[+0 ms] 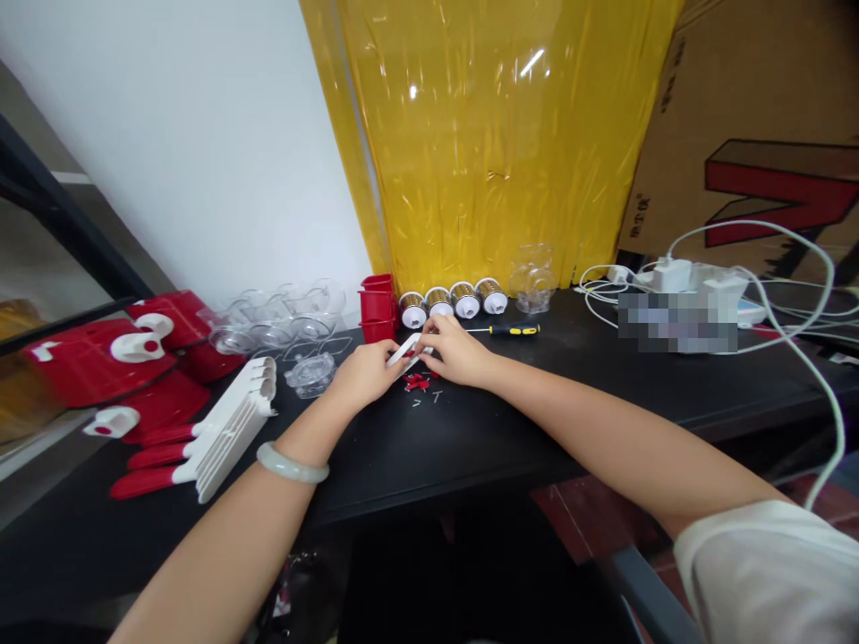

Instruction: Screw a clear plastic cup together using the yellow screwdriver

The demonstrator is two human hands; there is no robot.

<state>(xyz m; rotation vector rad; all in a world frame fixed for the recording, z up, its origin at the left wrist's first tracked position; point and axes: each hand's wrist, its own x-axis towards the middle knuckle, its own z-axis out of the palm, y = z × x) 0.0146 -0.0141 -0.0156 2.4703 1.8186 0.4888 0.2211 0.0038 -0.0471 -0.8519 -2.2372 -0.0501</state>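
Above the black table, my left hand (366, 371) is closed on a white plastic part (401, 350), thumb and fingers at its near end. The fingers of my right hand (460, 351) are bent round the part's other end; a bit of red shows between the hands, partly hidden. Just below them lie several small red pieces (417, 382) and a few loose screws (437, 396). A yellow-and-black screwdriver (515, 330) rests to the right of my right hand. Behind the hands stand several metal grater drums (465, 301) with white ends.
Red containers (378, 309) stand behind my left hand. Clear plastic parts (312, 374), white pieces with red handles (232, 429) and red housings (100, 362) crowd the left. White cables and chargers (671, 273) lie at right, before a cardboard box (744, 116). A yellow sheet (497, 134) hangs behind.
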